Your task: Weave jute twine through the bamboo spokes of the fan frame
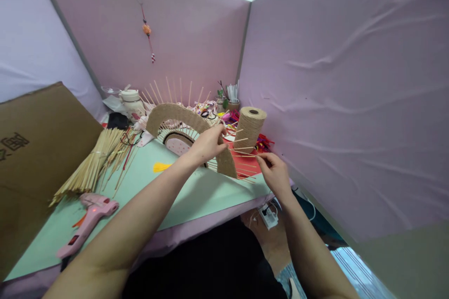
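Note:
A half-round woven arch (177, 113) of tan cord stands tilted on the table, thin wooden sticks fanning out past its outer edge. Inside its curve shows a pink dotted panel (178, 144) with a dark rim. My left hand (209, 142) is closed on the arch's upper right part, thumb in front and fingers behind. My right hand (273, 170) pinches the end of a wooden stick (245, 154) that sticks out from the arch's right side. Just behind the sticks stands a large spool of tan paper cord (250, 126).
A pink glue gun (89, 224) and a bundle of wooden sticks (91, 163) lie at left, beside a cardboard box (38, 149). A yellow tassel (161, 167) rests on the green tabletop (182, 201). A white jar (131, 103) stands behind. A power strip (268, 215) sits below the table edge.

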`<state>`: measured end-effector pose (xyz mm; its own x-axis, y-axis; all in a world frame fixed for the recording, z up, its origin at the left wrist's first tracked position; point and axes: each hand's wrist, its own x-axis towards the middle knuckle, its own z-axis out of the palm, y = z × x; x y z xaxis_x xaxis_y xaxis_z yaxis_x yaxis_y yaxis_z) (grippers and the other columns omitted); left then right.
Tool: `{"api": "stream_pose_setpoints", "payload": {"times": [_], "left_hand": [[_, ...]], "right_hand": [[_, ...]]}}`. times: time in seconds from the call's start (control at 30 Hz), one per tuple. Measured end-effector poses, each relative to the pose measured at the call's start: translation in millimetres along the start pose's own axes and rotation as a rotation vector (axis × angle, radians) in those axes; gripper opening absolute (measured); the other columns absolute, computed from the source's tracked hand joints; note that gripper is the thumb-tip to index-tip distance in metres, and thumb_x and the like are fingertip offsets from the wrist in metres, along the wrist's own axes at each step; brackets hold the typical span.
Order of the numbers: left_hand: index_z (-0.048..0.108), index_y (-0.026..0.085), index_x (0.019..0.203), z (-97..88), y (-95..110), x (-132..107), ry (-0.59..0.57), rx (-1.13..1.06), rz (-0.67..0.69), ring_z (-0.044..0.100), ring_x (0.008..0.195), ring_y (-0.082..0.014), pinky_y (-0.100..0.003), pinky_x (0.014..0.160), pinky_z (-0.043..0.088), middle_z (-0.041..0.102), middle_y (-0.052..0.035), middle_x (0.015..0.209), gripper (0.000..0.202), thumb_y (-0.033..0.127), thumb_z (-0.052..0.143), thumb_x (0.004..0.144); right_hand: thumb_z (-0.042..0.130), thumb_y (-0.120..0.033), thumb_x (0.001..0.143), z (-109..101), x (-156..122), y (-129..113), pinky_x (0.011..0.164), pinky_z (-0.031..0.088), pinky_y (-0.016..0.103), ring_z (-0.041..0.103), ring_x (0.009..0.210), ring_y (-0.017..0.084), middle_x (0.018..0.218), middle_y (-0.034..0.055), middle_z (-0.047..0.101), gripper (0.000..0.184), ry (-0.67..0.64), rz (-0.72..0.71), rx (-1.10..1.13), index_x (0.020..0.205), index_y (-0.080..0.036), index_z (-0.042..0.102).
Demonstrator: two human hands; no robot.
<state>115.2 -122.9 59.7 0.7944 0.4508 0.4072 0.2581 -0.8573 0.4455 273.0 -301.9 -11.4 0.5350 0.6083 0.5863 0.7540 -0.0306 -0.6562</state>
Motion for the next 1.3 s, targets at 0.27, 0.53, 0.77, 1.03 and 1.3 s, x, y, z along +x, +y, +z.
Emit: {"api": "stream_pose_setpoints", "payload": {"times": [0.27,0.53,0.77,1.03,1.3], "left_hand": [[0.054,0.020,0.095,0.3,4,1,0.019,0.002,-0.011,0.056,0.074,-0.0189,-0.029,0.064,0.038,0.062,-0.0014,0.081,0.021,0.025,0.061,0.076],[0.053,0.021,0.090,3.2,3,2,0.016,-0.097,-0.008,0.056,0.069,-0.0166,-0.027,0.061,0.039,0.061,0.0009,0.077,0.022,0.030,0.066,0.075],[0.047,0.021,0.077,-19.5,3,6,0.113,-0.256,-0.052,0.052,0.053,-0.0118,-0.025,0.055,0.038,0.053,0.0060,0.059,0.019,0.030,0.064,0.079],[0.045,0.021,0.077,-73.9,18,19,0.333,-0.415,-0.075,0.054,0.045,-0.0100,-0.023,0.048,0.039,0.053,0.0076,0.057,0.024,0.032,0.066,0.076],[0.044,0.021,0.075,-102.5,20,27,0.405,-0.533,-0.102,0.055,0.042,-0.0111,-0.023,0.044,0.039,0.053,0.0075,0.052,0.033,0.037,0.073,0.071]], "right_hand": [[0.051,-0.028,0.092,-8,-41,-24,0.075,0.048,0.031,0.062,0.080,0.019,0.087,0.0067,0.069,0.023,-0.013,-0.167,-0.199,0.104,-0.019,0.068],[0.044,-0.016,0.093,64,-71,-27,0.076,0.051,0.034,0.063,0.087,0.023,0.095,0.0114,0.069,0.034,-0.251,-0.235,-0.440,0.122,-0.015,0.062],[0.040,-0.021,0.096,61,-61,-27,0.082,0.051,0.036,0.061,0.091,0.022,0.097,0.0123,0.065,0.039,-0.142,-0.244,-0.268,0.131,-0.014,0.056],[0.047,-0.025,0.094,29,-10,-51,0.081,0.050,0.036,0.061,0.088,0.020,0.095,0.0094,0.065,0.029,0.195,-0.290,0.043,0.118,-0.021,0.064],[0.061,-0.044,0.084,57,11,-83,0.062,0.047,0.024,0.053,0.066,0.011,0.076,-0.0020,0.051,0.029,0.393,0.140,0.648,0.088,-0.022,0.042]]}}
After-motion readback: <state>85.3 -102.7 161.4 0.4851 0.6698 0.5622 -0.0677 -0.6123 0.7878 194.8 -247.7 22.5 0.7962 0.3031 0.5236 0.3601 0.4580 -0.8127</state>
